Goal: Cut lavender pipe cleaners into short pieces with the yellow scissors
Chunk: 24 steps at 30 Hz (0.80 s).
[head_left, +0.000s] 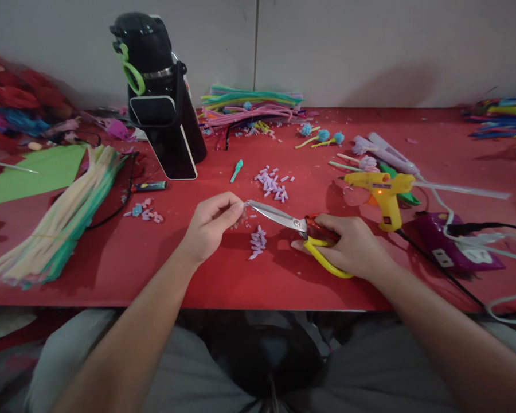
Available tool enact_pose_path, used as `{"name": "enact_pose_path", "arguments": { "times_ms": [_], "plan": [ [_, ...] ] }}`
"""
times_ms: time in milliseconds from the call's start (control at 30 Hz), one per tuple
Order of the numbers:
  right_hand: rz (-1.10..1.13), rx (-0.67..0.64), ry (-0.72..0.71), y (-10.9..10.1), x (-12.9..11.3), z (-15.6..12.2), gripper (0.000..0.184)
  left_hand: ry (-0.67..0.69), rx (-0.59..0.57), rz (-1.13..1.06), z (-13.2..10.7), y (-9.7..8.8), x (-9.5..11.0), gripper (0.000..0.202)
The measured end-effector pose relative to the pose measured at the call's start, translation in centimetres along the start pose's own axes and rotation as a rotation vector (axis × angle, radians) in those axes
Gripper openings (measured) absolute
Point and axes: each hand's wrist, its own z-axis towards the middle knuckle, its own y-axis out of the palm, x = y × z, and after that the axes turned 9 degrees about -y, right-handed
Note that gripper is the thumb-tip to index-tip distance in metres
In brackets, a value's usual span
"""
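My right hand (348,244) is wrapped round the handles of a pair of scissors (279,216), one handle yellow and one red. Their blades point left and look nearly closed, with the tips at the fingers of my left hand (215,221). Thumb and forefinger of that hand pinch a small lilac piece (248,203), mostly hidden by the fingers. Just below the blades lies a little pile of lilac cut pieces (258,242) on the red tabletop (223,284). A second lilac pile (273,183) sits beyond the blades.
A yellow glue gun (380,192) with its light on stands right, beside a purple power strip (456,241) and cables. Left are a bundle of pipe cleaners (64,218) and a tall black bottle (163,109). Blue pompom pieces (322,136) and more pipe cleaners (253,109) lie behind.
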Motion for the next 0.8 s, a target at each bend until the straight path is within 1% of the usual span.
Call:
{"name": "enact_pose_path", "arguments": {
  "times_ms": [800],
  "plan": [
    [0.009, -0.005, -0.005, -0.18, -0.35, 0.13, 0.061, 0.011, 0.012, 0.066, -0.1, -0.04, 0.35, 0.027]
  ]
}}
